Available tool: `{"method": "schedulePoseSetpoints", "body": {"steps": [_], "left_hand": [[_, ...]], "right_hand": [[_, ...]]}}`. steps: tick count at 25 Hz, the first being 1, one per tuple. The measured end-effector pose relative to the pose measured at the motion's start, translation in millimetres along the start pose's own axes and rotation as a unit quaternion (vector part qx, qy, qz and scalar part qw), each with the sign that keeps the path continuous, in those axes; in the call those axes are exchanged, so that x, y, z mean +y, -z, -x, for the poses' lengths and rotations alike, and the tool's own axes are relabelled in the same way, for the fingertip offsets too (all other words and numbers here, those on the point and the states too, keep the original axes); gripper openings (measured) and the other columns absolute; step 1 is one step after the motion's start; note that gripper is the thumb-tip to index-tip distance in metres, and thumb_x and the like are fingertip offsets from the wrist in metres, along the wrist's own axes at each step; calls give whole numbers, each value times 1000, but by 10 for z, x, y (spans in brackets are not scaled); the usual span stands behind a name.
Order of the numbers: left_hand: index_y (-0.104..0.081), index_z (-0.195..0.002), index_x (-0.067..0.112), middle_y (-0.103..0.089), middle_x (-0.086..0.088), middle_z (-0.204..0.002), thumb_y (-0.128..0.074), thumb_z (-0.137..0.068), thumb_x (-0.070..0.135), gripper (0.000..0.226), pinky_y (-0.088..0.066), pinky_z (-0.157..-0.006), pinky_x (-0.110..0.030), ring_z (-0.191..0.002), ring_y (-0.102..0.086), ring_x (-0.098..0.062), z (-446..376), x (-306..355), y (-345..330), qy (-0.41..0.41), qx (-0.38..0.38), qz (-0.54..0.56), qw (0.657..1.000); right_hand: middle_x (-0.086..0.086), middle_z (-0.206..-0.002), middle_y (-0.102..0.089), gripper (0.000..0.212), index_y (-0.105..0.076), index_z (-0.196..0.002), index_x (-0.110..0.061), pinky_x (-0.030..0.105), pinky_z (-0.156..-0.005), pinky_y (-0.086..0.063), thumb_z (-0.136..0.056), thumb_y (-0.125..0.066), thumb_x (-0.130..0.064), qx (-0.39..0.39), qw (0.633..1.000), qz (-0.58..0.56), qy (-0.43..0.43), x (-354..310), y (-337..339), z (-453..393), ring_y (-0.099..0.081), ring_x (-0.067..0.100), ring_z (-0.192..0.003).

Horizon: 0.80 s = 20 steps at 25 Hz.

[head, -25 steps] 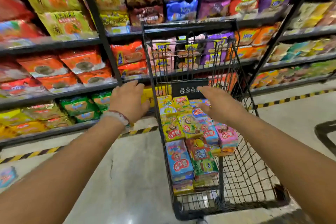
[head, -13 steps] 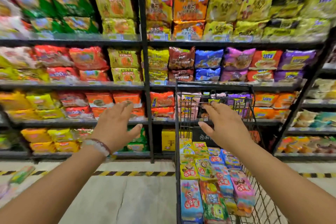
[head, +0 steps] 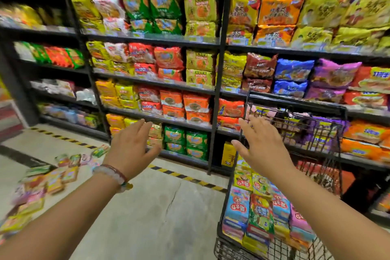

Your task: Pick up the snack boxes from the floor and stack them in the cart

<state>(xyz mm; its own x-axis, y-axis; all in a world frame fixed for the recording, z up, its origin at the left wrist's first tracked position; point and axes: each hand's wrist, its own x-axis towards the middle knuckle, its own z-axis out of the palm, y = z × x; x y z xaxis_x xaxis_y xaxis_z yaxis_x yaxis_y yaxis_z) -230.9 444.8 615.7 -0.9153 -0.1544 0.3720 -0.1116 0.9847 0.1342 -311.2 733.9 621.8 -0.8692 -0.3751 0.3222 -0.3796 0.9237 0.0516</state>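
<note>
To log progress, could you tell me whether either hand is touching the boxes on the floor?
Apart: the head view shows both hands raised, empty.

Both empty hands, left hand (head: 132, 150) and right hand (head: 261, 150), hover beside the cart (head: 295, 110).

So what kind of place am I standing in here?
Most likely a supermarket aisle: tall black shelves packed with bagged instant noodles, price tags along the edges, and a wire shopping cart holding snack boxes.
</note>
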Motion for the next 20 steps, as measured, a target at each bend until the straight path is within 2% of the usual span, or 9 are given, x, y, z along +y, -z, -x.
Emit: {"method": "schedulePoseSetpoints", "body": {"steps": [2,4,6,9,13,15,17,20], "left_hand": [[-49,-133,7,-48,-16,-138,-21,-75,66,88,-37,-101,-50,-127,-45,-32,192,-189,101,10,17,-4,1000],[-56,-125,2,-56,-19,-128,-27,-78,61,80,-45,-92,-50,-118,-54,-35,391,-374,212,28,30,-17,999],[-60,-119,1,-60,-19,-121,-33,-79,56,73,-50,-84,-50,-110,-59,-37,594,-591,326,57,39,-31,997],[-57,-125,4,-58,-17,-125,-29,-78,60,78,-47,-89,-49,-112,-57,-36,906,-1020,515,96,40,-50,993],[-60,-116,7,-63,-14,-111,-31,-77,60,72,-49,-78,-45,-99,-62,-35,1484,-1737,851,162,60,-94,981],[-59,-120,9,-61,-14,-119,-29,-75,62,75,-47,-84,-47,-105,-60,-34,1814,-2103,1041,197,63,-118,971],[-57,-124,9,-58,-15,-127,-26,-72,64,82,-43,-92,-48,-114,-56,-34,2116,-2436,1242,235,69,-131,961],[-61,-117,7,-61,-16,-119,-31,-72,63,77,-48,-85,-49,-105,-61,-35,2513,-2891,1495,267,87,-154,947]], "right_hand": [[9,-156,-19,80,-18,-150,-23,43,-115,-12,-83,-8,-65,-5,1000,-17,25,-194,21,24,-14,29,-143],[8,-156,-17,82,-15,-150,-24,43,-116,-9,-81,-4,-66,3,999,-35,41,-442,56,40,-11,28,-144],[7,-156,-16,77,-15,-150,-24,43,-116,-7,-85,-8,-64,11,997,-41,62,-725,117,38,-10,27,-144],[5,-157,-10,66,-11,-150,-25,41,-116,-4,-95,-20,-59,13,993,-49,106,-1236,190,-8,-7,26,-144],[6,-156,-12,66,-10,-150,-25,42,-116,-5,-95,-23,-58,27,985,-77,154,-2142,244,-80,-7,26,-144],[8,-156,-15,67,-12,-150,-25,43,-116,-5,-94,-21,-59,23,977,-97,188,-2655,246,-72,-8,27,-144],[13,-152,-24,75,-20,-150,-22,45,-115,-10,-88,-10,-64,38,968,-111,223,-3151,251,-44,-17,31,-141],[11,-151,-28,77,-25,-148,-21,45,-114,-13,-84,-13,-61,41,955,-139,258,-3829,275,6,-22,32,-139]]}}
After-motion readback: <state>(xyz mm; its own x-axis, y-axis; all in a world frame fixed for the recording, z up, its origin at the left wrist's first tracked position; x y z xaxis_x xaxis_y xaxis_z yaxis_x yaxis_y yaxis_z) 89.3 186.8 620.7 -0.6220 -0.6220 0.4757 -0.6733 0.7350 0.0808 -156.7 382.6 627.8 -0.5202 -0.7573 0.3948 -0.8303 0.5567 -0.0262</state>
